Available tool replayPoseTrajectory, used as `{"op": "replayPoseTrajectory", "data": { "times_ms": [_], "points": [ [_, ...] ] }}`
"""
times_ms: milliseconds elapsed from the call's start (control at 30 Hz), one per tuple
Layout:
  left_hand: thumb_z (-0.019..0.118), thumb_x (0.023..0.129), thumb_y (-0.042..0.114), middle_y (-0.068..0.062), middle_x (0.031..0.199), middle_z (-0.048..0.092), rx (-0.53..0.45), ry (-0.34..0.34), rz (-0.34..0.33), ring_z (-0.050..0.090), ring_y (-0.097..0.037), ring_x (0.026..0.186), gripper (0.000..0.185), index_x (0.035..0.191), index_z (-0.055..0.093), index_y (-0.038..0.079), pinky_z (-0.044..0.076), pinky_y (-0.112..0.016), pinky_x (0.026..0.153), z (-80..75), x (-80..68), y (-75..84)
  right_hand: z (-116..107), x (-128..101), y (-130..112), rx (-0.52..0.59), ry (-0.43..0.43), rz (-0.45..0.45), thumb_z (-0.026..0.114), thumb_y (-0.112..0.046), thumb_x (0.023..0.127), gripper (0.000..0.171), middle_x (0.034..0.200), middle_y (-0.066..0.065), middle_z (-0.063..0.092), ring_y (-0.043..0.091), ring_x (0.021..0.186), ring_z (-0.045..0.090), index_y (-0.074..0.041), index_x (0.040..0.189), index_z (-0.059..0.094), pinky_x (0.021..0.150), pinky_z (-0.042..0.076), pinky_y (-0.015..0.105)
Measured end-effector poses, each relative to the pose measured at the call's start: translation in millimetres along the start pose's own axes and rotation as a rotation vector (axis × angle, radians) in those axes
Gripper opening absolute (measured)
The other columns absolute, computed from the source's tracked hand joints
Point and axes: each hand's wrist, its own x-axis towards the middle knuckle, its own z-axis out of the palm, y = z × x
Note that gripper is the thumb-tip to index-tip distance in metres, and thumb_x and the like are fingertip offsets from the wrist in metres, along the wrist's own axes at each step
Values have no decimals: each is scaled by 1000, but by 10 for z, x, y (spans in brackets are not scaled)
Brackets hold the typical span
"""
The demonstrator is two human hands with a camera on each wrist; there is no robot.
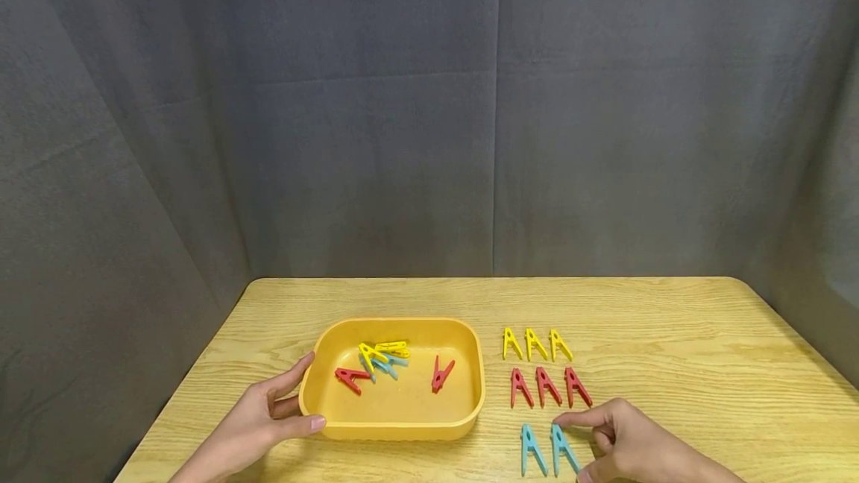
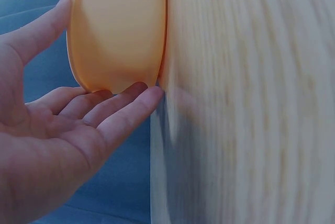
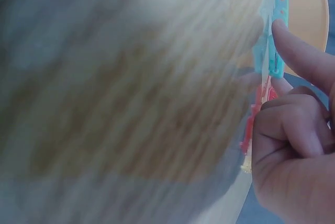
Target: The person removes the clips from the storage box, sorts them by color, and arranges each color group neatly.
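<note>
A yellow-orange plastic tub stands on the table with several red, yellow and blue clothespins inside. My left hand is at its left end, the thumb on the front corner and the fingers, fairly straight, against the outer wall. To the right of the tub, clothespins lie in rows: three yellow, three red, then two blue. The right-hand blue clothespin is between the forefinger and thumb of my right hand, pinched at its two ends. Beside it lies the other blue clothespin.
The light wooden table has rounded far corners. A dark grey curtain hangs behind it and along both sides. Among the clothespins in the tub, one red clothespin lies apart from the others, to the right.
</note>
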Motion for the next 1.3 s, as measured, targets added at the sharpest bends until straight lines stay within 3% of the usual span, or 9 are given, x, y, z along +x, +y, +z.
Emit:
{"op": "replayPoseTrajectory", "data": {
  "times_ms": [267, 367, 467, 600, 733, 867, 967, 1133, 1300],
  "points": [
    [80, 94, 6, -32, 168, 15, 8, 15, -10, 52, -45, 138, 97, 166, 15, -4, 59, -39, 93, 4, 0, 0, -4, -13, -24, -66, 8, -13, 84, 2, 85, 61, 60, -5, 40, 8, 54, 30, 15, 140, 59, 47, 21, 27],
    [80, 94, 5, -33, 168, 15, 3, 9, -4, 52, -45, 137, 97, 166, 15, -4, 60, -39, 93, 2, -1, 1, -33, -19, -90, -97, -2, -58, 84, 0, 87, 61, 58, -2, 31, 10, 52, 23, 14, 140, 59, 47, 20, 28],
    [79, 94, 4, -33, 168, 14, -7, 0, 4, 52, -45, 137, 97, 166, 14, -3, 59, -39, 93, 0, -3, 1, -77, -12, -204, -158, -6, -127, 83, -1, 88, 57, 56, 6, 21, 13, 51, 16, 15, 138, 61, 53, 31, 24],
    [79, 95, 4, -33, 168, 13, -13, -7, 9, 53, -44, 137, 97, 166, 13, -4, 59, -38, 93, 0, -3, -2, -109, 36, -418, -295, 6, -201, 85, -6, 87, 51, 55, 8, 20, 10, 51, 14, 10, 132, 68, 75, 47, 22],
    [80, 94, 5, -34, 167, 13, -11, -5, 6, 53, -44, 137, 98, 166, 13, -4, 59, -39, 93, -3, -2, -1, -89, 132, -662, -410, 18, -249, 88, -13, 85, 47, 55, -6, 23, 5, 53, 16, 3, 127, 74, 72, 48, 21],
    [80, 94, 6, -33, 168, 13, -9, 2, -2, 53, -44, 137, 99, 166, 14, -4, 60, -39, 93, -7, 0, 1, -26, 289, -907, -482, 6, -275, 89, -14, 85, 42, 55, -13, 27, 3, 52, 19, -1, 123, 77, 54, 36, 20],
    [80, 94, 5, -32, 168, 13, -9, 2, -3, 53, -44, 137, 98, 166, 13, -3, 59, -39, 93, -9, -5, 0, 44, 434, -1094, -540, 1, -274, 91, -14, 84, 39, 52, -15, 31, 0, 46, 25, -5, 120, 79, 47, 34, 19],
    [79, 95, 5, -32, 168, 13, -8, 4, -9, 52, -45, 138, 98, 166, 13, -3, 60, -39, 93, -7, -8, -1, 174, 664, -1377, -626, -29, -315, 90, -8, 83, 35, 49, -15, 32, 1, 44, 27, -6, 116, 81, 52, 46, 22],
    [80, 95, 7, -30, 169, 15, 5, 15, -26, 53, -43, 138, 98, 167, 14, -2, 60, -39, 93, -5, -4, -6, 296, 939, -1606, -765, -56, -349, 91, -6, 82, 33, 46, -16, 32, 1, 46, 23, -7, 113, 82, 55, 41, 20]
  ]
}}
